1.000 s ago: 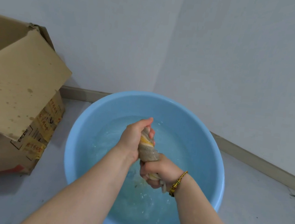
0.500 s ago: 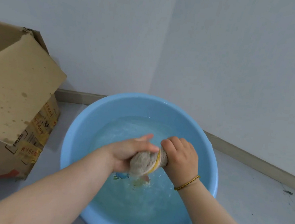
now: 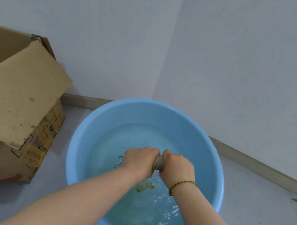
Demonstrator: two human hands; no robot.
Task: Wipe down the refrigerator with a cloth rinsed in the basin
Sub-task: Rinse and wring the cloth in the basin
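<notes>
1. Both hands gripped the cloth [image 3: 158, 163]. The left hand [image 3: 138, 160] and right hand [image 3: 176, 168] were fists set side by side, knuckles almost touching and fingers curled tight round the rolled fabric. Only a short grey-brown stub of it showed between them.
2. The cloth was held just above the water [image 3: 137, 135], near the middle of the blue basin [image 3: 77, 141]. A pale yellowish bit lay under the hands at the waterline. It may have been the cloth's loose end, but I could not tell for sure.
3. Judging by the tight double grip and the white flecks on the water nearer the person, the step in hand looked like wringing, so the rinse seemed close to finished.
4. The wiping itself was all left to do. No refrigerator was in view, so the wrung cloth would have to be carried to it first.
5. The basin stood on a pale grey floor [image 3: 261, 217], pushed close into a corner. A few dark specks marked the floor at the right.
6. Two plain white walls [image 3: 241, 67] met behind the basin, with a dull baseboard [image 3: 249, 161] along their foot.
7. A stained cardboard box [image 3: 15, 101] sat to the left, just beside the basin, with one flap folded outward.
8. A thin braided bracelet [image 3: 182, 183] circled the right wrist.
</notes>
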